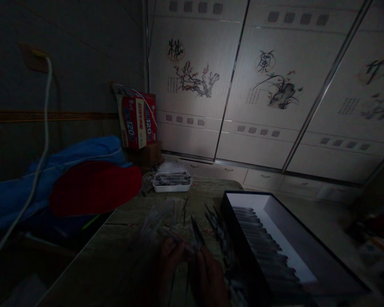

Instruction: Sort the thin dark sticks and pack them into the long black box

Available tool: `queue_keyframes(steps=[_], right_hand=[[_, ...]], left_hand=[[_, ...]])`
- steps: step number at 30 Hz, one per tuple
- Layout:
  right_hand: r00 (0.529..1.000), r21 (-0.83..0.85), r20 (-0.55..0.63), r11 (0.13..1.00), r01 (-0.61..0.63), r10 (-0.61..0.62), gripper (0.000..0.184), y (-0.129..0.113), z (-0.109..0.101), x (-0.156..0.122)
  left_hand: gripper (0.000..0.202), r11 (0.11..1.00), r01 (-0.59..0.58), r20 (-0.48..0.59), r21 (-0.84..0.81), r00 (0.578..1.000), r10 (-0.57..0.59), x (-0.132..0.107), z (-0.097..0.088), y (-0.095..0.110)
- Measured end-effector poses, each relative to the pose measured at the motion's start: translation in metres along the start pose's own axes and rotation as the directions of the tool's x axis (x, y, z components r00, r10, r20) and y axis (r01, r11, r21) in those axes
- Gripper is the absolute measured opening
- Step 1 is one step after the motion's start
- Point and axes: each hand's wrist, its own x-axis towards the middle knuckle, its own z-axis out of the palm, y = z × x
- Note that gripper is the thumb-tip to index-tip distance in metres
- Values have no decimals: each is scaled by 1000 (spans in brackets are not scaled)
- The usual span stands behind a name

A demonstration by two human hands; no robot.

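The room is very dim. My left hand [170,260] and my right hand [211,275] are close together low in the head view, above a table [121,238]. Both have their fingers drawn in around a thin dark pen-like stick [196,232] that points up and away. Clear plastic sleeves [156,221] and several loose dark sticks [216,221] lie on the table just beyond my hands. To the right stands a long black box [277,243] with a white inside, holding a row of dark sticks.
A small white tray [172,181] with dark sticks sits at the table's far edge. To the left are a red round object [94,187], blue cloth [67,160], a red carton [136,121] and a white cable [45,128]. Painted wardrobe doors [259,85] fill the back.
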Motion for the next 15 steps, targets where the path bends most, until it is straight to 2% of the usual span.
queue_keyframes(steps=[2, 5, 6, 9, 10, 12, 14, 15], right_hand=[[998, -29, -67, 1000, -14, 12, 41, 1, 1, -2], [988, -98, -151, 995, -4, -11, 34, -4, 0, -3], [991, -115, -128, 993, 30, -45, 36, -6, -1, -2], [986, -83, 73, 984, 155, -149, 33, -11, -5, 1], [984, -74, 91, 985, 159, -152, 32, -9, -6, 2], [994, -111, -45, 990, 90, -96, 36, 0, -8, 4], [967, -162, -255, 987, -11, -31, 46, 14, -11, 5], [947, -167, -321, 985, -45, -11, 49, 21, -13, 5]], left_hand=[[23, 997, -54, 14, 62, 998, 53, -1, -1, 1], [18, 976, -113, -22, 184, 993, 119, 1, -4, -1], [18, 970, -120, -17, 211, 992, 126, 2, -4, -2], [19, 960, -121, 30, 251, 993, 117, 1, -1, -4], [20, 956, -130, 33, 262, 991, 126, -1, 1, -3], [20, 943, -164, -1, 288, 985, 172, -6, 6, -1], [19, 920, -201, -41, 335, 973, 228, -10, 8, 1], [17, 905, -209, -58, 370, 967, 246, -11, 9, 1]])
